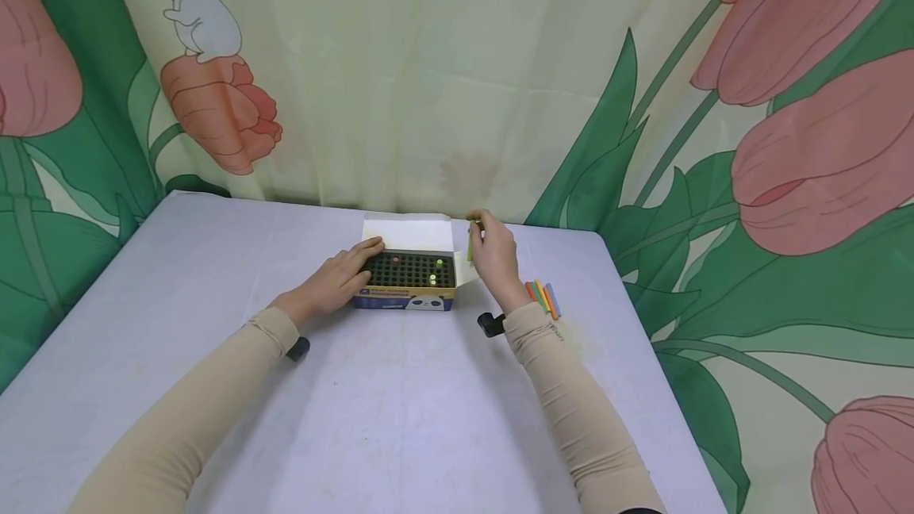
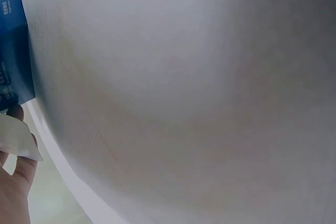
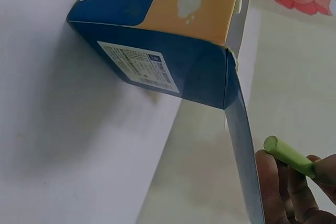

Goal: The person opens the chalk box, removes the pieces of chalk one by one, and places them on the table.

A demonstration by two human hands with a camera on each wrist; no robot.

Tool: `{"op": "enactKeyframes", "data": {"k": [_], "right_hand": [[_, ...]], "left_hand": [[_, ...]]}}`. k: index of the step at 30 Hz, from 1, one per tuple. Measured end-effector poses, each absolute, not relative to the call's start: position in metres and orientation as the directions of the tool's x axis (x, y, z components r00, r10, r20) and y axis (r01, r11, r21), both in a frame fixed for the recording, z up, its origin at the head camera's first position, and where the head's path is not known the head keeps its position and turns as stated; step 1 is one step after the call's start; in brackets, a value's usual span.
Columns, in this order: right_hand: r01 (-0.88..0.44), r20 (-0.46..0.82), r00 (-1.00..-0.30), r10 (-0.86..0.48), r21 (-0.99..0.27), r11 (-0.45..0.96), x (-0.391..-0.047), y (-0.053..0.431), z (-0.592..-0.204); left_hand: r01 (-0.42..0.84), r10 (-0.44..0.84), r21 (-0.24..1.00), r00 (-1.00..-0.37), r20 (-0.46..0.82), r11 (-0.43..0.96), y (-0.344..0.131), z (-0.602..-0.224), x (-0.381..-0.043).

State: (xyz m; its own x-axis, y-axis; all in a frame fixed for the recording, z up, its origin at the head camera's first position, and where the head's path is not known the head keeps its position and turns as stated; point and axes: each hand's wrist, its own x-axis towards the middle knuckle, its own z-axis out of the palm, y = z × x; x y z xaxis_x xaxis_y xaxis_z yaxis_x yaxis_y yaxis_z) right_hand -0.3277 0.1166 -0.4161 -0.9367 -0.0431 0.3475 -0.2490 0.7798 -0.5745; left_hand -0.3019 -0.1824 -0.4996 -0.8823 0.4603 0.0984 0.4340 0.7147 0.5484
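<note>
A blue and yellow chalk box point(image 1: 405, 302) with a panda print stands on the table, its white lid point(image 1: 408, 234) folded back. Inside is a black grid of holes point(image 1: 400, 272), holding a pink stick and a few light green or pale ones. My left hand point(image 1: 332, 282) grips the box's left end, thumb near the front and fingers towards the back; in the left wrist view its fingers lie around a white side flap point(image 2: 17, 139). Beside the box's right flap point(image 1: 466, 270), my right hand point(image 1: 497, 254) pinches a light green chalk stick point(image 3: 289, 157), held tilted above the table.
To the right of my right wrist lie several loose chalk sticks point(image 1: 544, 300) in red, green, yellow, orange and blue. The table has a white cloth point(image 1: 400, 419). Behind it hangs a curtain point(image 1: 428, 101) printed with tulips and a white animal.
</note>
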Motion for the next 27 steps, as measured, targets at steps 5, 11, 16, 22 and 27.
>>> {"op": "enactKeyframes", "data": {"k": [5,11,16,22,27], "right_hand": [[-0.236,0.338,-0.94,-0.033,-0.58,0.78,-0.328,0.12,-0.416],[-0.226,0.332,-0.943,-0.021,-0.593,0.773,-0.326,0.125,-0.415],[-0.228,0.345,-0.938,-0.014,-0.588,0.776,-0.327,0.13,-0.417],[-0.208,0.336,-0.942,0.003,-0.589,0.781,-0.329,0.136,-0.42],[-0.206,0.334,-0.942,0.007,-0.597,0.775,-0.331,0.14,-0.421]], "left_hand": [[0.436,0.46,0.551,-0.882,0.103,0.712,-0.183,-0.5,-0.302],[0.435,0.463,0.55,-0.881,0.096,0.713,-0.182,-0.497,-0.301],[0.436,0.465,0.549,-0.88,0.096,0.713,-0.182,-0.496,-0.301],[0.438,0.469,0.55,-0.878,0.092,0.711,-0.182,-0.496,-0.301],[0.428,0.462,0.554,-0.883,0.086,0.714,-0.182,-0.496,-0.301]]}}
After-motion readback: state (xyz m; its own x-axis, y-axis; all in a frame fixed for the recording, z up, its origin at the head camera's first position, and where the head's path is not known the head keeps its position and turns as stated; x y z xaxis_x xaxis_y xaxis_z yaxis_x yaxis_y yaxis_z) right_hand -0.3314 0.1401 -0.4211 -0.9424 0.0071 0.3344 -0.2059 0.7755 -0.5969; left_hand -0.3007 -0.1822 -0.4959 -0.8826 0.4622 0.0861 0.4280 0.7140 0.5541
